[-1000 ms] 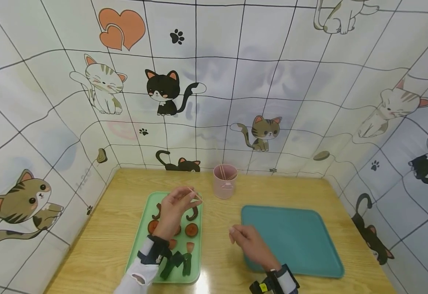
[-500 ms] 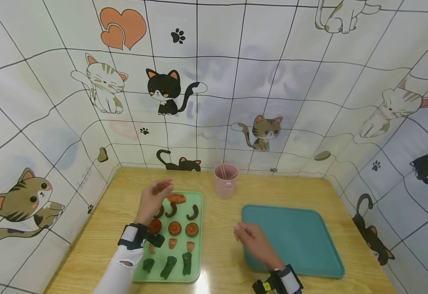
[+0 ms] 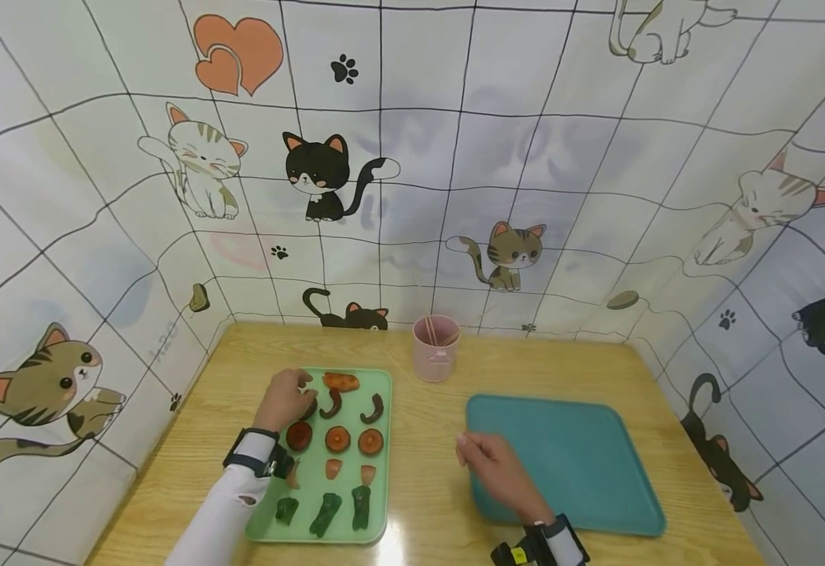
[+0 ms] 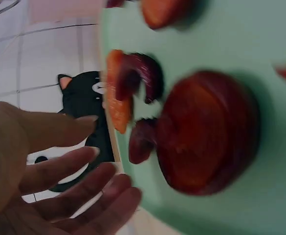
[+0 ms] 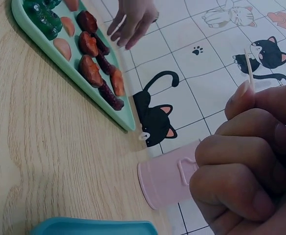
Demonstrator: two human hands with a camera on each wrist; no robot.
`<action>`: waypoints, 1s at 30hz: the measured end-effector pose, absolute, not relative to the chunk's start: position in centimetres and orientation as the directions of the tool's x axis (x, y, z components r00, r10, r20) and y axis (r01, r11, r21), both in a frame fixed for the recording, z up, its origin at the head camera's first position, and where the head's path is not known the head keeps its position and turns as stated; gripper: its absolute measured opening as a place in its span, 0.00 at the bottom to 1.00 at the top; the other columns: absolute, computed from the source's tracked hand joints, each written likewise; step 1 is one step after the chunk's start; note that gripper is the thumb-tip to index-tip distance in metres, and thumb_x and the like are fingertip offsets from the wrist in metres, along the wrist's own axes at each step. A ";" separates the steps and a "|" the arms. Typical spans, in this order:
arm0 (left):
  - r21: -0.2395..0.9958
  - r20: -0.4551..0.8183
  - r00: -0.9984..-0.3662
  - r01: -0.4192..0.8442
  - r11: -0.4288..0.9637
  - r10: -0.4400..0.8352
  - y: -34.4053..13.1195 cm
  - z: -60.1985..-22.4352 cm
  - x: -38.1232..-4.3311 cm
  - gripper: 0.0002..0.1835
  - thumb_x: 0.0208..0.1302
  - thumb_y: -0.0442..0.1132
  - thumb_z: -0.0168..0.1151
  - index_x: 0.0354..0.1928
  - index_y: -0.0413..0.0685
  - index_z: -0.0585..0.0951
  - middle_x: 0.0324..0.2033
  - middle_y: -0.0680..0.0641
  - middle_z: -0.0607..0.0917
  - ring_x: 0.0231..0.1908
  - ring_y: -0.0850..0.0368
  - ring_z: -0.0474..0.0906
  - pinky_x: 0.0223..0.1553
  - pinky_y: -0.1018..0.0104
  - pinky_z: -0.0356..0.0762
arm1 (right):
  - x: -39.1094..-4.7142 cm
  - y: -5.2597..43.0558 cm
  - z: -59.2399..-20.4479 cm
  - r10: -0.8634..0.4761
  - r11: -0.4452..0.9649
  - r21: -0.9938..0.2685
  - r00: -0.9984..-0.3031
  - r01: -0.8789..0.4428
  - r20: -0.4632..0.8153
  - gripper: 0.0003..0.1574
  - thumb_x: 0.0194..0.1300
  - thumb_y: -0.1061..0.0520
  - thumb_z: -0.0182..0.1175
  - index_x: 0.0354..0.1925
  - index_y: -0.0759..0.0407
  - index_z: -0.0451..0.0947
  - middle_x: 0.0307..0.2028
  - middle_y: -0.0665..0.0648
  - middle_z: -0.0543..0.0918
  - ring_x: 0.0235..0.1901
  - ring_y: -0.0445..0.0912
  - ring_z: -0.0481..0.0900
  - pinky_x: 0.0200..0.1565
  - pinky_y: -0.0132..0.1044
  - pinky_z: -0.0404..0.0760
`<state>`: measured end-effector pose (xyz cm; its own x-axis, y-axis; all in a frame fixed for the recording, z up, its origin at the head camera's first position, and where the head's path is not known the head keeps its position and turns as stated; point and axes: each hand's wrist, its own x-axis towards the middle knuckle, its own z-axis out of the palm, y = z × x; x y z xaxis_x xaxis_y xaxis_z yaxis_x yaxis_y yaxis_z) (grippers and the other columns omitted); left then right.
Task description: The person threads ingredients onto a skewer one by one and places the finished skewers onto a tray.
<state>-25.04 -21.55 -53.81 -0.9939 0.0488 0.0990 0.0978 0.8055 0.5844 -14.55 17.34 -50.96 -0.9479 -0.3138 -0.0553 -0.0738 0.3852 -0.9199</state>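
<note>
My left hand hovers at the far left part of the light green tray, fingers spread and nothing held in the left wrist view. Beneath it lie a curled dark red tentacle-like piece, an orange piece and a round reddish-brown piece. More rounds, curls, small pinkish-orange pieces and green leafy-looking pieces lie in rows. My right hand pinches a thin wooden stick between thumb and forefinger, near the blue tray's left edge; the stick's lower part is hidden.
A small pink bucket with several thin sticks stands at the back of the wooden table. The teal-blue tray lies at the right. Behind the table hangs a cat-patterned sheet.
My left hand has moved left from over the tray's far right part, then lower toward its far left edge. My right hand has shifted only slightly to the right.
</note>
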 end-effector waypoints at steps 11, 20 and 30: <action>0.444 0.046 -0.998 0.058 0.894 0.042 -20.3 -53.8 -24.8 0.07 0.50 0.26 0.67 0.27 0.37 0.77 0.23 0.44 0.80 0.24 0.53 0.73 0.25 0.65 0.71 | -14.4 17.5 -50.9 -0.314 0.374 -0.923 -0.949 -0.086 -0.038 0.31 0.82 0.44 0.48 0.29 0.66 0.75 0.16 0.47 0.59 0.16 0.36 0.54 0.21 0.31 0.59; 0.465 -0.006 -0.999 0.026 0.885 0.033 -20.4 -54.0 -25.3 0.08 0.51 0.25 0.67 0.31 0.35 0.76 0.26 0.43 0.80 0.24 0.52 0.73 0.23 0.64 0.71 | -14.3 17.4 -50.9 -0.295 0.381 -0.923 -0.953 -0.046 -0.075 0.32 0.81 0.41 0.48 0.29 0.65 0.75 0.16 0.48 0.58 0.16 0.37 0.54 0.21 0.31 0.60; 0.507 -0.050 -0.999 -0.029 0.861 -0.004 -20.8 -54.4 -25.8 0.10 0.48 0.25 0.62 0.25 0.41 0.70 0.21 0.48 0.70 0.21 0.54 0.67 0.19 0.67 0.63 | -14.4 17.2 -51.0 -0.300 0.386 -0.922 -0.949 -0.029 -0.096 0.35 0.80 0.37 0.47 0.30 0.64 0.75 0.16 0.48 0.58 0.16 0.38 0.54 0.22 0.32 0.60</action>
